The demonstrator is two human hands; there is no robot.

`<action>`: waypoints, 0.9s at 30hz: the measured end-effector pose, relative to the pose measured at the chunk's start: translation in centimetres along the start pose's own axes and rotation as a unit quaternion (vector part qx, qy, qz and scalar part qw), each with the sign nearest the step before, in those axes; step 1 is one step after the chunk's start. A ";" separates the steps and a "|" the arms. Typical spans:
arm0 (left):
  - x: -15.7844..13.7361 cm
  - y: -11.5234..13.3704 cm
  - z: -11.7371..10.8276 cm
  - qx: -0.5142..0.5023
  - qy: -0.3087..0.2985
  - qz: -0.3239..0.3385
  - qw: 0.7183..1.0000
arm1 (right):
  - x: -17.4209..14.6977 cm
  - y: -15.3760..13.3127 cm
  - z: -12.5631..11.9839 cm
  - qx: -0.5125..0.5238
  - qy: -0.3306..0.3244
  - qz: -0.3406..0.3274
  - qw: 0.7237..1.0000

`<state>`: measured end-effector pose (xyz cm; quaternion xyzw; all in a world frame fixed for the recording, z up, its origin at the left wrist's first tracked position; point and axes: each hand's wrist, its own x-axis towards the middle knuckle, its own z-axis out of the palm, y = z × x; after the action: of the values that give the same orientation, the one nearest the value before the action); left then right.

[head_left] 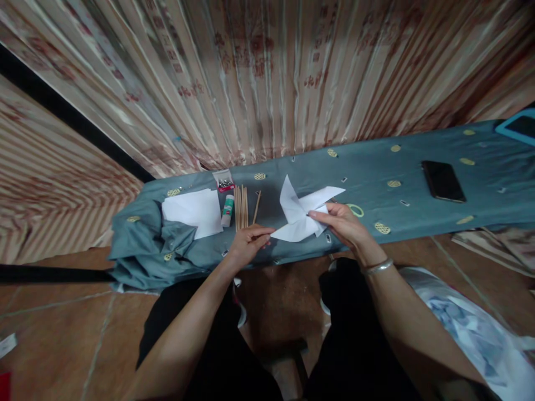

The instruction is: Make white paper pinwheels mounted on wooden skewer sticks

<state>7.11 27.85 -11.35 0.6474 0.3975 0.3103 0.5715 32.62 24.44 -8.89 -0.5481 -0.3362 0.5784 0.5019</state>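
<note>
A white paper pinwheel (pixel 296 218) with pointed blades is held just above the cloth-covered surface. My right hand (pixel 348 225) grips it near the middle, thumb pressed beside a small dark pin head at its centre. My left hand (pixel 251 243) pinches the tip of the lower-left blade between thumb and fingers. Close beyond the left hand lie a row of several thin wooden sticks (pixel 241 207) and one separate stick (pixel 257 207). A light-green loop (pixel 355 210), perhaps a scissors handle, shows behind the right hand; the rest of it is hidden.
White paper sheets (pixel 194 209), a green-and-white glue stick (pixel 228 210) and a small box of metal pins (pixel 224 182) lie to the left. A black phone (pixel 443 181) and a blue-edged device (pixel 518 127) are at the right. A plastic bag (pixel 472 328) sits on the floor. Curtains (pixel 267 72) hang behind.
</note>
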 end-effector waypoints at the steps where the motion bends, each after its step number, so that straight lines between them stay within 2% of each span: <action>1: 0.0 0.0 0.0 -0.002 0.008 -0.003 1.000 | 0.0 0.0 0.1 0.005 -0.004 -0.004 1.000; 5: 0.0 0.5 0.0 -0.027 0.038 -0.025 0.999 | 0.2 -0.4 0.5 0.023 -0.011 -0.028 0.999; 10: 0.0 1.1 0.2 -0.126 0.075 -0.077 0.986 | 0.8 -0.4 0.2 0.058 0.028 -0.045 0.997; 15: 0.2 1.8 0.9 -0.246 0.126 -0.158 0.948 | 1.7 0.0 -0.4 0.072 0.069 -0.075 0.992; 18: 0.4 2.3 1.4 -0.319 0.153 -0.183 0.917 | 2.1 0.4 -0.7 0.072 0.123 -0.106 0.984; 21: 0.7 2.7 2.0 -0.361 0.160 -0.193 0.898 | 2.2 0.7 -0.6 0.086 0.154 -0.124 0.976; 24: 1.1 2.7 2.7 -0.384 0.162 -0.196 0.888 | 1.9 0.9 0.2 0.106 0.142 -0.101 0.979; 27: 1.5 2.4 3.5 -0.398 0.157 -0.196 0.883 | 1.4 1.1 1.4 0.105 0.097 -0.070 0.987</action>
<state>11.18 27.33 -9.56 0.2177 0.4436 0.4218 0.7602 31.20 25.71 -10.08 -0.5211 -0.2603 0.5181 0.6264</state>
